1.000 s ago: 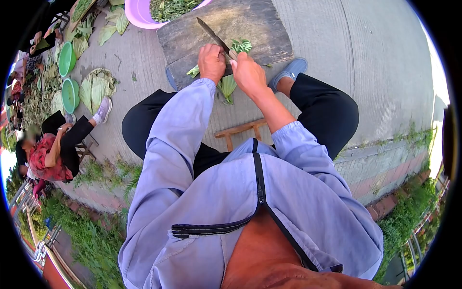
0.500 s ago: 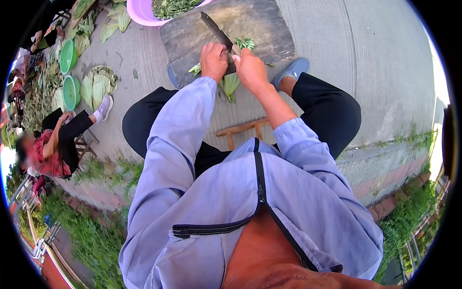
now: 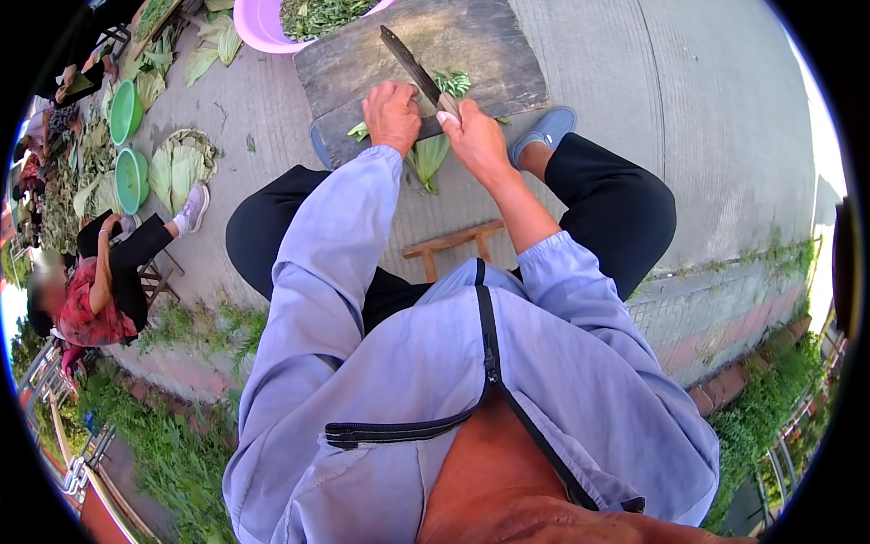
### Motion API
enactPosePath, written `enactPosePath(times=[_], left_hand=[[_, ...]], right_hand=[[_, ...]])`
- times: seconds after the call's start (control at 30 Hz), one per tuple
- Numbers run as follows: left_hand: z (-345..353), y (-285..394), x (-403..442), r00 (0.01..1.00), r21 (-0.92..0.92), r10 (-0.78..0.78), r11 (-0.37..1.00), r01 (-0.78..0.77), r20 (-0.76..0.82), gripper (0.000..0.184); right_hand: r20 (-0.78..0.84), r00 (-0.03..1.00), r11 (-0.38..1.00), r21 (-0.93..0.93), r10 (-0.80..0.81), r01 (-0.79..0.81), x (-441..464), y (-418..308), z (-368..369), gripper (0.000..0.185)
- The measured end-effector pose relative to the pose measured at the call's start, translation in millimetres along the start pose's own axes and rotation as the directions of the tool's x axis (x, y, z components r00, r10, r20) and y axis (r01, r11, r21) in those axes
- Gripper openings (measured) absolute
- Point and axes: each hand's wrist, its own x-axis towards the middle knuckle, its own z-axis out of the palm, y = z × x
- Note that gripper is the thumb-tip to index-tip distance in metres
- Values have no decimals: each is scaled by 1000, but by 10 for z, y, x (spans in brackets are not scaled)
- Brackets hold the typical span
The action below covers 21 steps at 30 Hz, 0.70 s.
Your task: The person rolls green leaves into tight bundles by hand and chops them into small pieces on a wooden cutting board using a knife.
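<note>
My right hand (image 3: pixel 476 138) is closed around the handle of a large kitchen knife (image 3: pixel 410 60), whose dark blade points up and left over the wooden chopping board (image 3: pixel 494 45). My left hand (image 3: pixel 391 116) lies on the board left of the handle, fingers curled down over leafy greens (image 3: pixel 359 131) that stick out on its left side. What lies under its fingertips is mostly hidden. Chopped greens (image 3: pixel 453 84) sit beyond my right hand. A broad green leaf (image 3: pixel 428 165) hangs over the board's near edge, between my wrists.
A pink basin (image 3: pixel 263 32) with chopped greens stands past the board. Two green bowls (image 3: pixel 131 179) and large cabbage leaves (image 3: pixel 181 168) lie on the concrete at left, near a seated person (image 3: pixel 95 295). A wooden stool (image 3: pixel 453 240) is between my legs.
My left hand has drawn slightly away from the knife handle, leaving a gap between my hands. The right hand still grips the knife at nearly the same angle.
</note>
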Motion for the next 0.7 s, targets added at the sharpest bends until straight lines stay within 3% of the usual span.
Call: enactPosePath(times=[0.17, 0.7], left_hand=[[29, -83, -3, 1000, -101, -21, 995, 21, 0, 12], [48, -123, 17, 1000, -142, -19, 990, 20, 6, 13]], right_hand=[[-41, 995, 995, 8, -95, 96, -53, 23, 43, 39], [23, 996, 993, -80, -88, 90, -141, 12, -46, 35]])
